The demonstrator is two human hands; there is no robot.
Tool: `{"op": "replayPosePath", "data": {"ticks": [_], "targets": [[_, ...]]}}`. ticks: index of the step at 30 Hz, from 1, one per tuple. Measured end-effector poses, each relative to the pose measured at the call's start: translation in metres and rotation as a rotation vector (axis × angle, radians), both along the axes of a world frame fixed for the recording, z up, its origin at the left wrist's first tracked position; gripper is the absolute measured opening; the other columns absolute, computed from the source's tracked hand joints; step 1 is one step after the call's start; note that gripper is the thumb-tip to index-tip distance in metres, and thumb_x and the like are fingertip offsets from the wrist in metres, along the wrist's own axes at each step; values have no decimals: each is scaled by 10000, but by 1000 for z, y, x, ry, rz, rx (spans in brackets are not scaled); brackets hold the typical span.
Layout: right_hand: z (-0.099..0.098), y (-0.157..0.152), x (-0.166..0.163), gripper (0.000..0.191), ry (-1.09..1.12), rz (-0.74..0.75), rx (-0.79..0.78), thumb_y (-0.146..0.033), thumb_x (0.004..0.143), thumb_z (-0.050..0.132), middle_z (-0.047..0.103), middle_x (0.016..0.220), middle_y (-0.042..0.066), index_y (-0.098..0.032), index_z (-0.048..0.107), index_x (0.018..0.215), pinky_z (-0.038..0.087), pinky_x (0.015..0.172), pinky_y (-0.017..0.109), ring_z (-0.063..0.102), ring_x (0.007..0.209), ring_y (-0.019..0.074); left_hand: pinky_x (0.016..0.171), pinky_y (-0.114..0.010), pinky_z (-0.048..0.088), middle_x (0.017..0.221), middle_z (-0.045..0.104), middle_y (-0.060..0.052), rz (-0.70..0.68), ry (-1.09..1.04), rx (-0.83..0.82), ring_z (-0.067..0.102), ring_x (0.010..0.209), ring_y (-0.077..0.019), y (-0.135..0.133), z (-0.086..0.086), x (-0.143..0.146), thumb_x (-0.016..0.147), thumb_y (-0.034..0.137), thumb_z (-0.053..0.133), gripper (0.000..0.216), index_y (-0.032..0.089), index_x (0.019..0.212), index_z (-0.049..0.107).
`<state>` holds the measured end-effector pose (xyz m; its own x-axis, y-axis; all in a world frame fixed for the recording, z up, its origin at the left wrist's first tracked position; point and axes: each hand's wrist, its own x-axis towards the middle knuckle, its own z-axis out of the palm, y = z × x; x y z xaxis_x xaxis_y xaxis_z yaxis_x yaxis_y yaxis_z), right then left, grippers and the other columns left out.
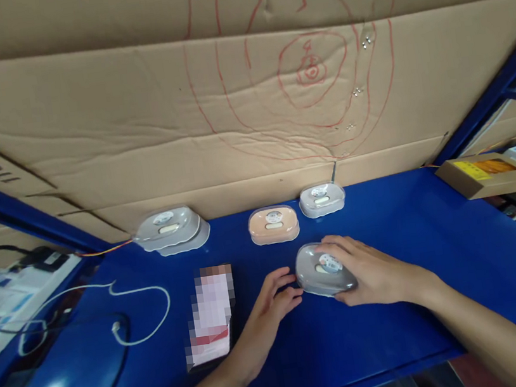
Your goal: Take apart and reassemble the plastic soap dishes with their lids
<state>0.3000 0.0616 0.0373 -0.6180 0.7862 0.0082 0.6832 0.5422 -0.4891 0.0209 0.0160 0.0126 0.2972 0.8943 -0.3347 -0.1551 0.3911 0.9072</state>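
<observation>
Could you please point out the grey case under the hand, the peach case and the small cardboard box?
grey case (308, 274): head view, lid's left part.
peach case (273, 224): head view, lid centre.
small cardboard box (501, 185): head view, near wall.

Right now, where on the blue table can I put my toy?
The big bare patch is right of the right hand, up to the cardboard box. A smaller gap sits between the stacked cases and the peach case. Crowded: around the phone, left hand and grey case.
</observation>
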Motion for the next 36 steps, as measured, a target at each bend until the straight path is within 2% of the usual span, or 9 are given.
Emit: {"op": "replayPosePath", "data": {"ticks": [4, 7, 11, 15, 21, 25, 28, 33, 36], "targets": [[7, -1, -7, 886, 135, 49, -35, -309, 755, 843, 423, 1574, 159, -267, 378, 1508, 422, 1191, 538, 443, 1461, 359, 968, -411, 548, 1323, 672, -138, 94, -112, -127, 674, 1130, -260, 5, 5, -2, 1033, 442, 570, 473, 188, 1431, 536], [11, -3, -12, 881, 274, 137, -85, -374, 785, 866, 405, 1586, 160, -266, 358, 1498, 409, 1213, 501, 419, 1491, 334, 938, -387, 549, 1315, 702, -145, 50, -233, -176, 672, 1154, -272, 6, 9, -2, 1064, 515, 503, 472, 163, 1350, 635], [10, -4, -15, 919, 377, 220, -127, -487, 883, 809, 314, 1675, 146, -304, 260, 1597, 353, 1260, 493, 329, 1567, 317, 962, -505, 564, 1272, 744, -159, -86, -421, -292, 724, 1092, -324, 3, 11, -1, 1057, 586, 485, 543, 175, 1359, 670], [6, 8, -5, 762, 395, 137, -70, -452, 988, 683, 295, 1701, 130, -321, 271, 1616, 320, 1274, 530, 301, 1584, 311, 944, -570, 586, 1300, 741, -160, -77, -505, -367, 717, 1141, -363, 1, 4, -2, 1069, 616, 419, 592, 175, 1374, 669], [-11, 38, 18, 678, 151, -53, 130, -455, 905, 744, 418, 1624, 171, -273, 433, 1479, 391, 1201, 591, 409, 1512, 357, 848, -494, 630, 1221, 774, -159, -13, -381, -393, 755, 1035, -341, 3, 2, 0, 1064, 642, 398, 625, 155, 1321, 694], [-27, 50, 25, 654, 27, -73, 178, -388, 845, 773, 446, 1614, 185, -245, 506, 1425, 399, 1170, 612, 449, 1476, 386, 808, -468, 635, 1144, 792, -152, -33, -355, -391, 772, 973, -336, 0, 6, 2, 1059, 655, 391, 639, 152, 1314, 691], [-32, 55, 28, 644, 9, -90, 194, -389, 884, 733, 416, 1639, 190, -241, 496, 1464, 368, 1182, 633, 402, 1510, 393, 793, -464, 640, 1154, 790, -148, -44, -356, -389, 773, 980, -337, -1, 6, 1, 1064, 643, 388, 626, 155, 1309, 693], [-17, 44, 20, 629, 77, -84, 216, -456, 1006, 623, 256, 1733, 152, -282, 414, 1574, 267, 1257, 622, 234, 1607, 355, 799, -460, 645, 1179, 785, -143, -32, -364, -355, 774, 993, -329, 0, 4, 0, 1062, 626, 424, 590, 161, 1309, 689], [-4, 18, -1, 759, 175, 80, 84, -545, 1013, 612, 247, 1745, 127, -319, 269, 1652, 311, 1267, 559, 254, 1609, 315, 811, -458, 641, 1194, 779, -155, -43, -368, -332, 771, 1003, -324, 2, 4, 2, 1066, 639, 395, 621, 152, 1330, 677]]}}
